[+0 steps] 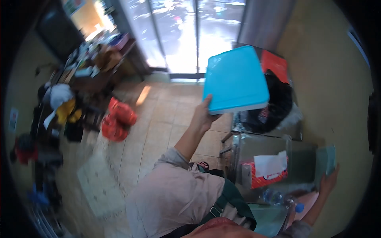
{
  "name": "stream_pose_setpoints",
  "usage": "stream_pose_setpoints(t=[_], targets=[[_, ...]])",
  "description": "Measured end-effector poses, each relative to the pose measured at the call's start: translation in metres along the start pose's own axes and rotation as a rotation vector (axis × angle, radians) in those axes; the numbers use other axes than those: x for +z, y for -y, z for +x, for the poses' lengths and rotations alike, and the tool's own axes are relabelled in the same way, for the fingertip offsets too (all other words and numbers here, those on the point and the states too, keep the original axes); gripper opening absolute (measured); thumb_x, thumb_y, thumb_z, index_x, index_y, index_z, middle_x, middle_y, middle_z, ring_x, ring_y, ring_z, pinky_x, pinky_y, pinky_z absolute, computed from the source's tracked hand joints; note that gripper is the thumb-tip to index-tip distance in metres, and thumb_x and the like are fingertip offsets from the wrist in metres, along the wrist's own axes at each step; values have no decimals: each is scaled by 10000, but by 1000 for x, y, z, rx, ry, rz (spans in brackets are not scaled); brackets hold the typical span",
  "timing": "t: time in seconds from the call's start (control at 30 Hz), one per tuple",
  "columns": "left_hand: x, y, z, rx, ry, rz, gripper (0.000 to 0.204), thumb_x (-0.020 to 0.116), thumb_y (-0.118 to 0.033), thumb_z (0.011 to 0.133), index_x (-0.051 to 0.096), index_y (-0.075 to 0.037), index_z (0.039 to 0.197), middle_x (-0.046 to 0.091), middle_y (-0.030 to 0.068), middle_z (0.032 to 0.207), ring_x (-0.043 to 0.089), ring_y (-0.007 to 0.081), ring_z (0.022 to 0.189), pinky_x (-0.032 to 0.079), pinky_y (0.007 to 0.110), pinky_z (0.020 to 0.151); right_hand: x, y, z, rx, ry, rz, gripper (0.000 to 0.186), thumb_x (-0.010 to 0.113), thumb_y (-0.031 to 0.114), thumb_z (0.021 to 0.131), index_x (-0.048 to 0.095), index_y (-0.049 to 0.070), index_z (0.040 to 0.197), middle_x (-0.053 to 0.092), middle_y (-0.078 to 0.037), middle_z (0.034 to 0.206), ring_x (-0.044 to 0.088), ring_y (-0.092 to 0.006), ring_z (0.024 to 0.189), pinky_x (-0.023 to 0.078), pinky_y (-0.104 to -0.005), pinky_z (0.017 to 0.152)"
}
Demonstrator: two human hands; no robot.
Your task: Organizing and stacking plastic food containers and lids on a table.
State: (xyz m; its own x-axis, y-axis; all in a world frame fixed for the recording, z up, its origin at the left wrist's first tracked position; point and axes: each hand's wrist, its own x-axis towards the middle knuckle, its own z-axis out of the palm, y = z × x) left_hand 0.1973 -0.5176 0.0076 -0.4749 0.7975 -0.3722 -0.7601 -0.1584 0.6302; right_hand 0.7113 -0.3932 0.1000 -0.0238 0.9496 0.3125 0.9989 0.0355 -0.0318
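My left hand (204, 111) grips a flat rectangular container with a bright turquoise lid (236, 79) and white base by its near left corner, holding it raised at centre right. At the far right, my right hand (328, 178) has its fingers on the edge of a translucent pale green item (325, 154), whose form I cannot fully make out. Between my arms, a red tissue pack (249, 176) with white tissue rests on a seat. A plastic water bottle (274, 198) with a blue cap lies just below it.
Black plastic bags (278, 115) and a red flat item (274, 63) sit on seats beside the right wall. Orange bags (118, 121) lie on the tiled floor near a mat (97, 182). A cluttered desk (95, 79) and clothing line the left side. A bright glass door (178, 39) is ahead.
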Motion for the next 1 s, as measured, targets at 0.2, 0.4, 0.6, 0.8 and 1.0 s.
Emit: stream_pose_setpoints(t=[0.2,0.4,0.6,0.8,1.0], targets=[[-41,-28,-43,107,-96,42,505,499,-416,806,387,-62,1149,478,110,1074,477,217,942,400,362,786,30,-42,48,-36,-35,-156,618,534,33,682,287,-9,1248,363,-202,1243,354,-334,1142,288,-364,948],[-84,-36,-42,194,-116,34,541,545,-405,779,365,-92,1183,455,68,1119,443,230,986,375,420,804,-18,-52,33,-57,-161,-157,560,532,102,747,303,-26,1242,337,-185,1274,331,-295,1176,238,-342,985],[-110,-46,-10,312,-31,40,314,538,-278,800,444,-79,1024,527,68,896,520,199,723,473,360,615,-91,-7,-11,-247,-541,-127,536,576,238,754,384,-9,1189,421,-189,1193,397,-301,1115,317,-354,926],[-77,-41,53,94,128,-43,428,522,-223,804,373,-24,1153,463,169,1079,482,301,918,437,421,771,-214,19,-105,-186,-692,-333,529,665,15,588,442,-7,1068,479,-180,1076,444,-339,1022,355,-399,874],[1,18,69,-111,315,-36,463,564,-187,786,360,31,1140,443,204,1085,479,303,928,437,406,783,-267,-6,-238,166,-790,-555,444,665,93,664,474,38,1061,532,-133,994,511,-289,913,402,-332,780]])
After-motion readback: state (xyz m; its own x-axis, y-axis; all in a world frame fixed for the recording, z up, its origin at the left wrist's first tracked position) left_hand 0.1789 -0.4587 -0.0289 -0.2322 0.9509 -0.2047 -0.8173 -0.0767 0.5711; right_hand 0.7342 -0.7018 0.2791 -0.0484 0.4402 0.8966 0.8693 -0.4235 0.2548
